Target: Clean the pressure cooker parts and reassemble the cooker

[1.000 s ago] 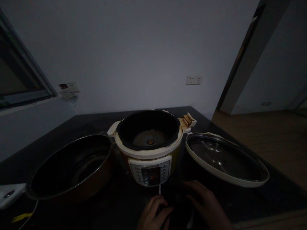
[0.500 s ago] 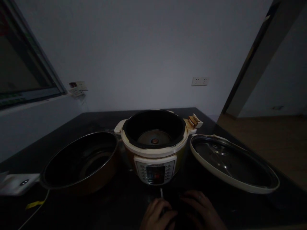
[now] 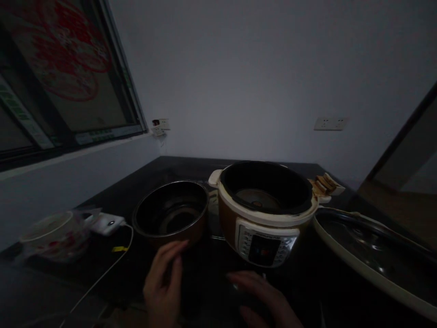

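Observation:
My left hand (image 3: 164, 280) hovers at the near side of a dark inner pot (image 3: 194, 230), its fingers apart and bent, holding nothing. I cannot tell whether the fingertips touch the pot's wall. To the right, my right hand (image 3: 261, 296) hangs over the dark tabletop with thumb and fingers apart and nothing in them. Just beyond it stands an electric cooker (image 3: 269, 241), its lid swung out to the right and its well exposed. Glass shows in the cooker lid (image 3: 370, 255), whose pale rim runs past the frame's edge.
On the left stand a floral-patterned container (image 3: 56, 241) wrapped in clear plastic and a white power strip (image 3: 107, 223) with a cable (image 3: 102, 275). A yellow tag (image 3: 120, 249) is beside the cable. Behind the black table (image 3: 191, 166) is a wall with sockets (image 3: 330, 123).
The view has turned left, so the cooker, lid and pot appear farther right. My hands have moved apart, the left one toward the pot.

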### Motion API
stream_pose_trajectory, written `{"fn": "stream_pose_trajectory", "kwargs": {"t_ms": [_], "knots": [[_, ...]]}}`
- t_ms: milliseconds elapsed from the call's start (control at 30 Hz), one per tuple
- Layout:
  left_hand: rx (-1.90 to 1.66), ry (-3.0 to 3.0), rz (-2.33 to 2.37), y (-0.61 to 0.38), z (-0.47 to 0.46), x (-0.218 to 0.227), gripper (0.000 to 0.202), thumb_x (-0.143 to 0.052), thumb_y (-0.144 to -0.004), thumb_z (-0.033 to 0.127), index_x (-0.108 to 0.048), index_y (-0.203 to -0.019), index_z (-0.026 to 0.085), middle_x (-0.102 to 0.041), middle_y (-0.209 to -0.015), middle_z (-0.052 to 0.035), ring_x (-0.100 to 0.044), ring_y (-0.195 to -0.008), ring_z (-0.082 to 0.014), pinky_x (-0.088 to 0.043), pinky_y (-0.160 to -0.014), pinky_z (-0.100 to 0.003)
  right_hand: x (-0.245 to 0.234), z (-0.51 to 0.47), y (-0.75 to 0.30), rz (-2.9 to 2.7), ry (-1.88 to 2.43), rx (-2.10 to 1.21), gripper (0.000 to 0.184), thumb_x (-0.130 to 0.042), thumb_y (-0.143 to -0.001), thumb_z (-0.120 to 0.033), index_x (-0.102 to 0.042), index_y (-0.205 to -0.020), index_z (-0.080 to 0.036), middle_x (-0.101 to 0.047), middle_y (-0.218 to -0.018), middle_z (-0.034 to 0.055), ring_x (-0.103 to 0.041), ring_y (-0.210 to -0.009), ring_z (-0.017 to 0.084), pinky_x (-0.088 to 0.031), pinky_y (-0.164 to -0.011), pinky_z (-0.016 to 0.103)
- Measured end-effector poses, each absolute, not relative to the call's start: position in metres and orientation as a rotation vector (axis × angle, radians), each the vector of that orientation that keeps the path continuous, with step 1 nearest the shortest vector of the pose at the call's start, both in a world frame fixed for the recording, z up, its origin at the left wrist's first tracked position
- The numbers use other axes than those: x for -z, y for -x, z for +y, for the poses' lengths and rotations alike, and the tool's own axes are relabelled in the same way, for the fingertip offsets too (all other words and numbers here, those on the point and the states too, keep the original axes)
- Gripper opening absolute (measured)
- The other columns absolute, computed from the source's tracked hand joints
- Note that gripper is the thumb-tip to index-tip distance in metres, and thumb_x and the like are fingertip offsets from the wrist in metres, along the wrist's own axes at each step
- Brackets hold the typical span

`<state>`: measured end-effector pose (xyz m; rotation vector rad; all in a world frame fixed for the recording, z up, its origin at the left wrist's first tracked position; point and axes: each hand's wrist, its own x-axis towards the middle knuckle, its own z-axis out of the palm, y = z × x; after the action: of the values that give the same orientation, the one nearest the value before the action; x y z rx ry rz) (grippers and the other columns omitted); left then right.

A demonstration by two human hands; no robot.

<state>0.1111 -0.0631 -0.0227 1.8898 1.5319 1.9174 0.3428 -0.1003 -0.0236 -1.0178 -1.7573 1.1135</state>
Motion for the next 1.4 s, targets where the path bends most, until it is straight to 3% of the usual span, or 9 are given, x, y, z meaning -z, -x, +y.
{"fn": "stream_pose_trajectory", "kwargs": {"t_ms": [200,400,500,600,700,867,1000,1133,1400], "knots": [[-2.165,-1.357,1.712,-0.038,-0.027,0.014,0.026,-0.060,-0.087,0.032,-0.067,-0.110,0.022,-0.065,-0.117,-0.0047,-0.058,-0.114,-0.0226,-0.040,-0.105,-0.038,0.022,-0.042,-0.263,-1.245,0.854,-1.483,0.071,-0.069,-0.079,-0.053,-0.047,-0.143,-0.030,-0.039,-0.155,0.0082,-0.035,-0.144,0.025,-0.031,-0.116,0.048],[-2.039,-1.023,1.571,0.030,0.035,0.005,0.036,-0.060,-0.079,0.021,-0.065,-0.114,0.022,-0.061,-0.132,-0.0059,-0.049,-0.130,-0.0225,-0.031,-0.114,-0.038,0.025,0.013,-0.212,-0.992,0.973,-1.355,0.101,-0.070,-0.070,-0.055,-0.026,-0.154,-0.021,-0.020,-0.162,0.0076,-0.017,-0.150,0.023,-0.017,-0.122,0.043],[-1.858,-0.902,1.493,0.044,0.063,0.015,0.033,-0.059,-0.078,0.022,-0.066,-0.111,0.019,-0.069,-0.118,-0.0099,-0.062,-0.115,-0.0255,-0.042,-0.106,-0.046,0.032,0.036,-0.196,-0.924,1.061,-1.215,0.100,-0.064,-0.071,-0.058,-0.026,-0.154,-0.017,-0.020,-0.162,0.0085,-0.016,-0.150,0.024,-0.013,-0.122,0.042],[-1.751,-0.848,1.392,0.046,0.075,0.027,0.035,-0.061,-0.079,0.022,-0.067,-0.112,0.016,-0.073,-0.108,-0.0108,-0.067,-0.105,-0.0247,-0.046,-0.103,-0.045,0.036,0.054,-0.190,-0.930,1.059,-1.159,0.092,-0.058,-0.075,-0.057,-0.030,-0.152,-0.016,-0.025,-0.160,0.0093,-0.022,-0.149,0.024,-0.015,-0.122,0.041],[-1.730,-0.839,1.298,0.042,0.074,0.030,0.039,-0.062,-0.080,0.023,-0.066,-0.119,0.017,-0.073,-0.113,-0.0093,-0.067,-0.108,-0.0226,-0.045,-0.104,-0.040,0.034,0.063,-0.190,-0.965,1.030,-1.120,0.084,-0.056,-0.078,-0.054,-0.035,-0.150,-0.018,-0.034,-0.157,0.0084,-0.029,-0.147,0.023,-0.020,-0.121,0.039],[-1.746,-0.805,1.211,0.037,0.068,0.026,0.040,-0.065,-0.081,0.021,-0.066,-0.120,0.019,-0.071,-0.118,-0.0082,-0.066,-0.110,-0.0212,-0.046,-0.103,-0.035,0.030,0.061,-0.192,-1.027,1.017,-1.095,0.079,-0.053,-0.082,-0.057,-0.035,-0.150,-0.020,-0.035,-0.157,0.0067,-0.031,-0.146,0.021,-0.022,-0.120,0.039],[-1.756,-0.765,1.188,0.033,0.067,0.024,0.037,-0.063,-0.082,0.018,-0.066,-0.118,0.017,-0.073,-0.114,-0.0092,-0.067,-0.109,-0.0218,-0.046,-0.103,-0.036,0.030,0.058,-0.191,-1.045,1.019,-1.090,0.078,-0.053,-0.082,-0.058,-0.036,-0.149,-0.021,-0.040,-0.155,0.0064,-0.033,-0.145,0.022,-0.023,-0.120,0.041],[-1.783,-0.752,1.169,0.026,0.064,0.020,0.035,-0.062,-0.082,0.018,-0.067,-0.117,0.016,-0.074,-0.112,-0.0095,-0.067,-0.110,-0.0225,-0.046,-0.103,-0.036,0.029,0.057,-0.193,-1.071,1.006,-1.078,0.083,-0.055,-0.081,-0.061,-0.037,-0.149,-0.016,-0.036,-0.156,0.0098,-0.031,-0.146,0.024,-0.020,-0.120,0.040],[-1.881,-0.800,1.082,0.022,0.049,-0.013,0.044,-0.063,-0.079,0.021,-0.064,-0.123,0.015,-0.073,-0.116,-0.0088,-0.064,-0.115,-0.0234,-0.045,-0.105,-0.037,0.007,0.044,-0.196,-1.152,0.922,-1.046,0.085,-0.053,-0.083,-0.065,-0.034,-0.151,-0.019,-0.030,-0.159,0.0069,-0.026,-0.148,0.020,-0.017,-0.122,0.038]]}}
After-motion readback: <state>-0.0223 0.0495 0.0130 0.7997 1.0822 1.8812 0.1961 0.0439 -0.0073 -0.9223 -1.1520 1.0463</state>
